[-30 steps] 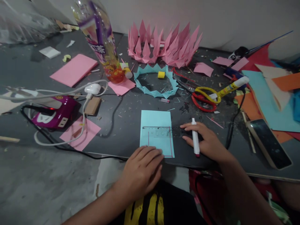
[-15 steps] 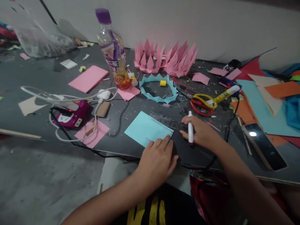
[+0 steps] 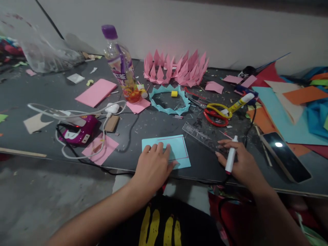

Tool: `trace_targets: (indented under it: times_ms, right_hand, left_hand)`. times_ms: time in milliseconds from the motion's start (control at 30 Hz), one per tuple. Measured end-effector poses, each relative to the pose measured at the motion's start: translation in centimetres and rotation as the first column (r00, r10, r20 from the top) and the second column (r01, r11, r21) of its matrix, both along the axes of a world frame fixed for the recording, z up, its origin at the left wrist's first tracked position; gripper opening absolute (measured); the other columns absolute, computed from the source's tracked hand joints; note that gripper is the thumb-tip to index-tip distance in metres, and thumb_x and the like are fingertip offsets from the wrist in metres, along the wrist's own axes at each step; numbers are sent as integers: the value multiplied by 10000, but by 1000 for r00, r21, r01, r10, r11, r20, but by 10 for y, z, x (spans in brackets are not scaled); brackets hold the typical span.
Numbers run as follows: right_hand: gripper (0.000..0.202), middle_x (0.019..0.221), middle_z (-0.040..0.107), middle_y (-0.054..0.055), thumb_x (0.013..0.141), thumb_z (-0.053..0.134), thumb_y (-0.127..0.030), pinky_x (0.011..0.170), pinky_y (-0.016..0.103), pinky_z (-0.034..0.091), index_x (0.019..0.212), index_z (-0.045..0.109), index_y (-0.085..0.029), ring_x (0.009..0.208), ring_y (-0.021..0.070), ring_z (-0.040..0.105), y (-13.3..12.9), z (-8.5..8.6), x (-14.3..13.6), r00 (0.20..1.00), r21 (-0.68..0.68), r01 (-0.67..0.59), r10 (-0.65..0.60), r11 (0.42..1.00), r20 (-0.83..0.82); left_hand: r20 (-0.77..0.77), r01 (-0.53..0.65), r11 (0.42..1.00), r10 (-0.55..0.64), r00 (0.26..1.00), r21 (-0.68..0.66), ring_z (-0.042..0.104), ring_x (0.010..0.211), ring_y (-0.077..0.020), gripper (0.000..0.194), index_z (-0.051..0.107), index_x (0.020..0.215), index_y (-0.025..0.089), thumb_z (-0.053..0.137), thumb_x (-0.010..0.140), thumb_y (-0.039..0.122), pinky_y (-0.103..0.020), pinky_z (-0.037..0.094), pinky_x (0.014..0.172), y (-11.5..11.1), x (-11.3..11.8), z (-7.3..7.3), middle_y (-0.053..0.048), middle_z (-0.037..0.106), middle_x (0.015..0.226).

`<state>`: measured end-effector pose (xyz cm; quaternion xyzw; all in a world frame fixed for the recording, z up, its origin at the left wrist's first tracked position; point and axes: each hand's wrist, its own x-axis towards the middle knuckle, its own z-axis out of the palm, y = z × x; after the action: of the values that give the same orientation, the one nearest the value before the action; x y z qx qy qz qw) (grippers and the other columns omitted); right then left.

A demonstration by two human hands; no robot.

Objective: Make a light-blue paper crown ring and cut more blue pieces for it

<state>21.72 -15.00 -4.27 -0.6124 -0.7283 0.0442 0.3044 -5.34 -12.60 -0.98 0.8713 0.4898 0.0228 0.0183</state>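
The fingers (image 3: 159, 148) of my left hand (image 3: 151, 165) lay flat and slightly apart, thumb out to the side, pressing on the light blue sheet (image 3: 178, 145) near the front edge of the dark table (image 3: 202, 167). Red lines ran beside its far and right edges, and another ran nearer to me. The fingers of my right hand (image 3: 243, 164) were closed round a white marker (image 3: 231, 157), red end downward; I could not tell whether it was capped. The same fingertips also seemed to pinch the near end of the clear ruler (image 3: 198, 133), which slanted away to the right of the sheet, apart from it.

Farther off sat a blue paper ring (image 3: 164, 108) with a yellow cap (image 3: 174, 93) inside it, then the pink paper crowns (image 3: 192, 77) by the wall. Scissors (image 3: 212, 122) and a glue stick (image 3: 241, 103) lay to the right, beyond the ruler.

As I judged it, a light press could have let the sheet skew, putting a line out of square. With two things in one hand, the ruler could have slipped, or the marker, if uncapped, could have left a stray streak. The loose scraps could also have lifted the ruler's edge.
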Motion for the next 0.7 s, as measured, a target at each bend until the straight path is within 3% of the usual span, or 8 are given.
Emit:
trace_targets:
  times_ms: [67, 167, 200, 267, 367, 467, 567, 700]
  right_hand:
    - [202, 964, 669, 65, 772, 604, -315, 708, 360, 525, 907, 473, -241, 833, 226, 669, -2, -1, 2, 1000, -15, 19, -19, 1000, -4]
    - [208, 979, 664, 66, 772, 606, -308, 733, 363, 524, 915, 471, -238, 852, 223, 666, -4, -4, 6, 999, -30, 26, -27, 999, -34]
    - [210, 984, 663, 66, 773, 606, -304, 743, 363, 522, 919, 470, -238, 860, 220, 665, -5, -5, 7, 998, -29, 30, -31, 999, -45]
    - [218, 987, 662, 67, 774, 609, -300, 756, 363, 518, 927, 466, -239, 871, 218, 663, -5, -6, 7, 997, -18, 41, -42, 999, -64]
    - [226, 987, 663, 69, 771, 617, -297, 749, 359, 515, 926, 464, -239, 864, 216, 663, -5, -8, 5, 995, -1, 52, -52, 999, -90]
    - [213, 975, 672, 64, 768, 620, -301, 720, 349, 519, 906, 468, -243, 834, 212, 668, -3, -8, 5, 993, -5, 68, -68, 998, -96]
    - [217, 974, 678, 64, 765, 622, -315, 715, 355, 519, 908, 474, -245, 836, 220, 669, -1, -6, 8, 992, -10, 92, -92, 996, -90]
    - [230, 982, 676, 70, 765, 623, -312, 761, 390, 506, 926, 471, -250, 900, 242, 657, 2, -3, 13, 991, 7, 94, -93, 996, -95]
  left_hand:
    - [81, 81, 997, -79, 994, -21, 602, 901, -280, 338, 619, 1017, 125, 491, 874, 403, -437, 477, 789, 9, -1, 2, -127, 637, 968]
    - [189, 326, 945, -318, 929, -9, 424, 1222, -307, 316, 590, 1075, 169, 508, 863, 389, -438, 415, 942, 29, -11, -6, -123, 508, 1286]
    - [173, 346, 938, -338, 925, -22, 404, 1244, -305, 304, 575, 1115, 191, 498, 875, 360, -450, 408, 950, 34, -13, -10, -114, 474, 1330]
    - [113, 311, 949, -304, 946, -50, 467, 1180, -290, 315, 534, 1193, 216, 455, 899, 298, -449, 440, 903, 33, -14, -15, -110, 484, 1320]
    - [16, 112, 993, -111, 994, -38, 567, 982, -273, 345, 516, 1225, 175, 440, 895, 242, -414, 496, 763, 17, -6, -16, -148, 558, 1179]
    - [21, 29, 999, -29, 999, -26, 592, 844, -249, 349, 521, 1212, 142, 438, 887, 237, -374, 505, 662, 1, -1, -14, -143, 586, 1048]
    - [116, 10, 1000, -11, 993, 10, 594, 779, -230, 307, 563, 1140, 137, 421, 893, 250, -373, 501, 652, -2, -4, -16, -115, 604, 974]
    - [348, -19, 988, -37, 937, 156, 598, 799, -212, 208, 615, 974, 148, 442, 883, 217, -360, 504, 703, 8, -16, -17, -85, 637, 920]
